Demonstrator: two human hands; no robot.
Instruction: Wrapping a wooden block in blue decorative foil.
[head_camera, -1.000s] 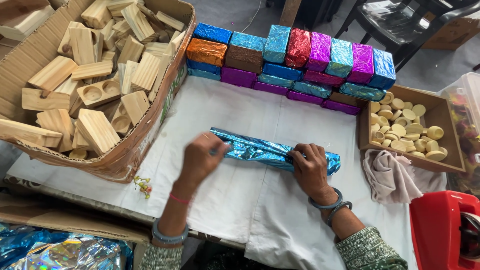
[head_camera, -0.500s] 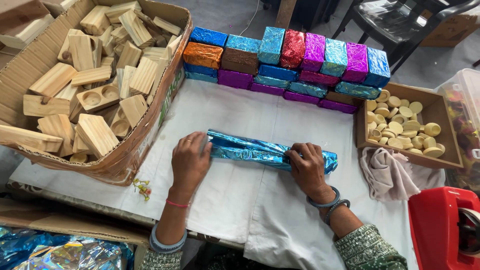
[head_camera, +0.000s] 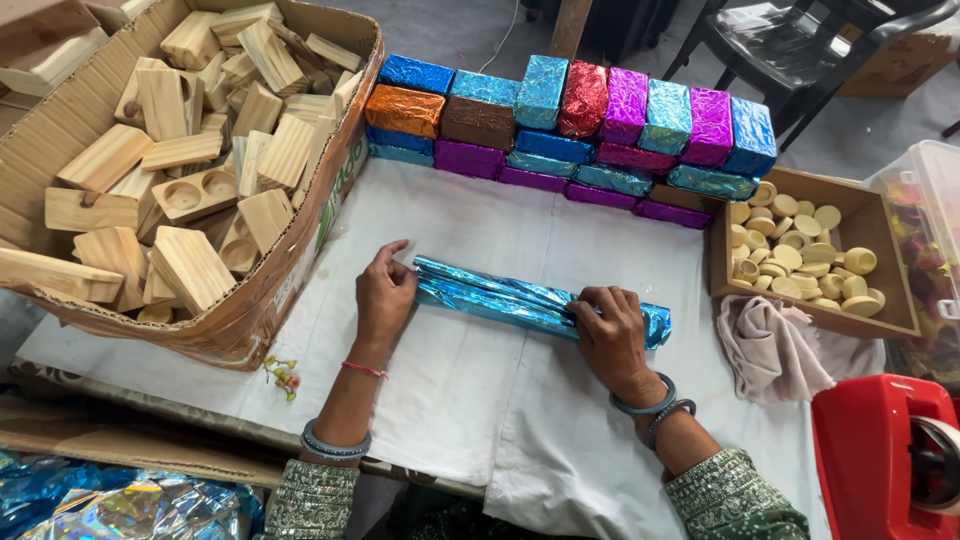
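Observation:
A long bundle of shiny blue foil (head_camera: 510, 297) lies across the white cloth (head_camera: 450, 400) on the table. My left hand (head_camera: 385, 297) presses on its left end, fingers curled against the foil. My right hand (head_camera: 612, 335) grips the right part of the bundle, with a short foil tail sticking out past it. Both wrists wear bangles.
A big cardboard box (head_camera: 330, 200) of pale wooden blocks stands at the left. Foil-wrapped blocks (head_camera: 580, 125) in several colours are stacked along the back. A wooden tray (head_camera: 880, 310) of small round pieces, a beige rag (head_camera: 780, 350) and a red tape dispenser (head_camera: 885, 460) sit at the right.
My left hand has slid in from the left and closed on the foil's end. The right hand has stayed on the bundle, which looks flatter and tighter.

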